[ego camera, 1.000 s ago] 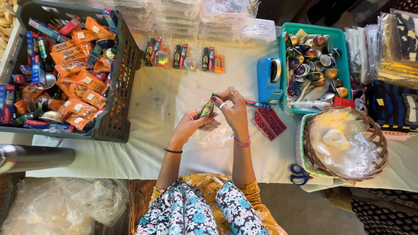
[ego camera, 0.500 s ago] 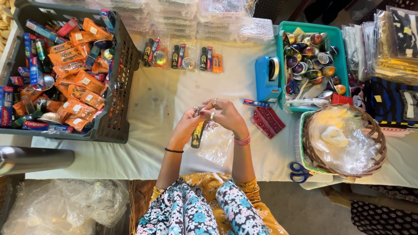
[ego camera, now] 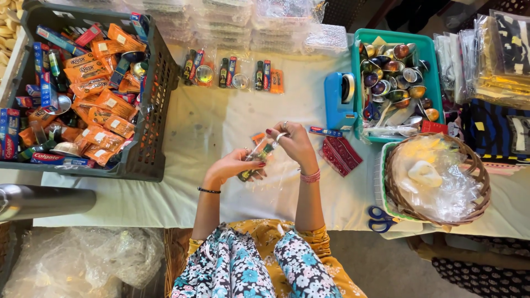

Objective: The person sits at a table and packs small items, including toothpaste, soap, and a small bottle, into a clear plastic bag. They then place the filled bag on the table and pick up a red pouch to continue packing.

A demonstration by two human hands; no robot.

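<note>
My left hand (ego camera: pixel 232 164) and my right hand (ego camera: pixel 292 142) meet over the white cloth-covered table (ego camera: pixel 221 121), both gripping one clear plastic bag (ego camera: pixel 264 165) that hangs between them. Inside the bag I see a small dark bottle (ego camera: pixel 255 160) lying slanted and an orange packet (ego camera: pixel 258 137) near its top. The left hand holds the lower end, the right hand the upper end.
A dark crate (ego camera: pixel 149 110) of orange packets, tubes and bottles stands at left. Three filled clear packs (ego camera: pixel 234 73) lie at the back. A blue tape dispenser (ego camera: pixel 338 102), teal bin of small metal bowls (ego camera: pixel 395 83), red pouch (ego camera: pixel 339 154), wicker basket (ego camera: pixel 436 179) and blue scissors (ego camera: pixel 382 219) sit at right.
Both hands have come down and toward me with the bag. The bottle, first held upright between the fingertips, now lies slanted inside the bag.
</note>
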